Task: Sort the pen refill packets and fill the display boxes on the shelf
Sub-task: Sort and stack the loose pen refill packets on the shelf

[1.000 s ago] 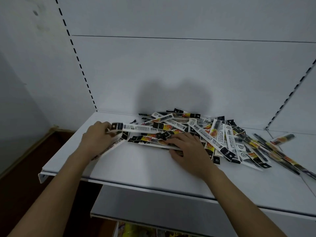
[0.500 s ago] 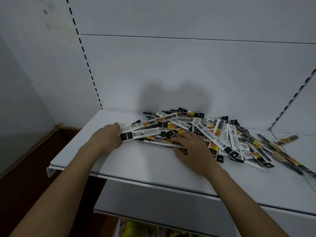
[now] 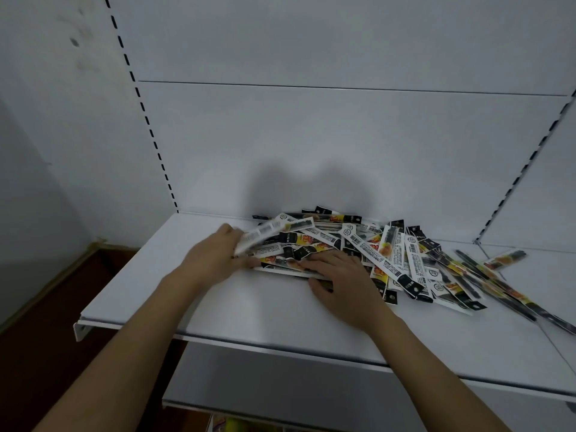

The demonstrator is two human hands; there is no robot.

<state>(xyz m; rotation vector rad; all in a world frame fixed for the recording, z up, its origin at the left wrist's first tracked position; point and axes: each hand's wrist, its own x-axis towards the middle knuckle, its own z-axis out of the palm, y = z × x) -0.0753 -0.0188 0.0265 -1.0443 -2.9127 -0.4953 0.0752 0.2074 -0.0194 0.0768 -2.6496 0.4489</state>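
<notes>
A loose heap of pen refill packets (image 3: pixel 386 254), long narrow black, white and yellow sleeves, lies on the white shelf (image 3: pixel 218 307) against the back panel. My left hand (image 3: pixel 215 257) is at the heap's left end and holds a small bundle of packets (image 3: pixel 271 230), which looks blurred. My right hand (image 3: pixel 343 279) lies flat with spread fingers on the packets at the heap's front. No display box is in view.
More single packets (image 3: pixel 505 258) trail off to the right across the shelf. A second white shelf (image 3: pixel 280 378) sits below, with coloured goods showing under it. A slotted upright (image 3: pixel 146 120) runs up the back left; brown floor lies at lower left.
My left hand has slid right into the heap, carrying its packets with it. My right hand has stayed pressed on the front packets. The camera has shifted slightly left.
</notes>
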